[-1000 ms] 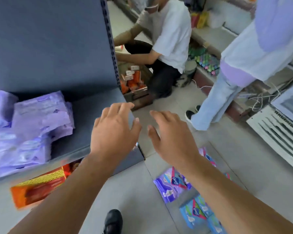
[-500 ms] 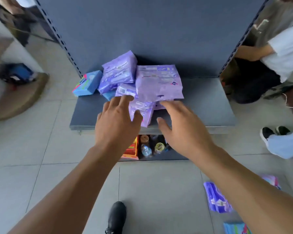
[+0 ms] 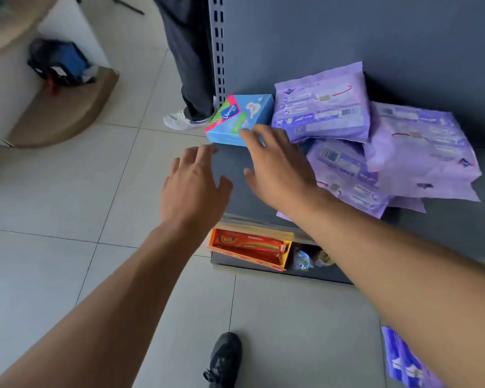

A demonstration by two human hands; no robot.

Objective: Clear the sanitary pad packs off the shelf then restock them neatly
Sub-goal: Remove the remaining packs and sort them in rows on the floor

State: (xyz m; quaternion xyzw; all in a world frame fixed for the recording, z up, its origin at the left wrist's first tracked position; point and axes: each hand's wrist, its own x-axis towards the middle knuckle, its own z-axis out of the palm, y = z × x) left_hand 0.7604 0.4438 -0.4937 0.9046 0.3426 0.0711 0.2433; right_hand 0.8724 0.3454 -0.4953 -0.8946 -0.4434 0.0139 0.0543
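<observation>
The right hand (image 3: 277, 166) reached with fingers spread, holding nothing, its fingertips (image 3: 245, 133) at the near edge of the blue box (image 3: 240, 119). The box lay flat on the shelf (image 3: 230, 163), its long axis slanting away to the right. Right of that hand lay a loose heap of purple packs (image 3: 375, 141), partly hidden by the forearm. The left hand (image 3: 193, 189) hovered released, beside the shelf's corner.

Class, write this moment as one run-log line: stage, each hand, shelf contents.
stage: clearing shelf | left hand: open, holds nothing | right hand: open, fingertips at blue pad box | shelf: purple pad packs piled
</observation>
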